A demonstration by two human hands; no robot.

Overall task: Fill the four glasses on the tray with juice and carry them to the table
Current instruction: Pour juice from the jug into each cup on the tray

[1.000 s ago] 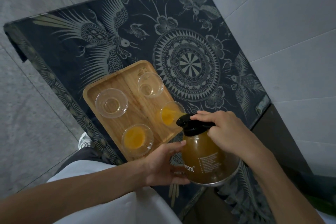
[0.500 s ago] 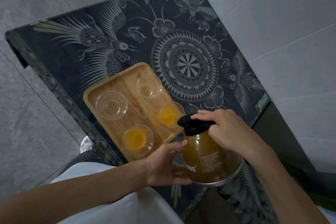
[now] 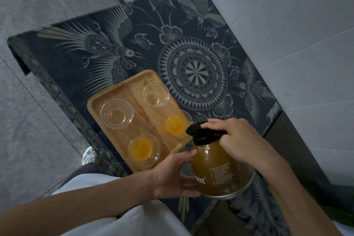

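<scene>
The right hand grips the jug handle, tilting its spout into the glass at the tray's three o'clock (half full, apparently); the left hand, fingers flat, steadies its side.

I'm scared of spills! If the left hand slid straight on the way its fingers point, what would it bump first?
Probably the juice jug: the left hand already rests against its side, fingers aimed at the glass body.
</scene>
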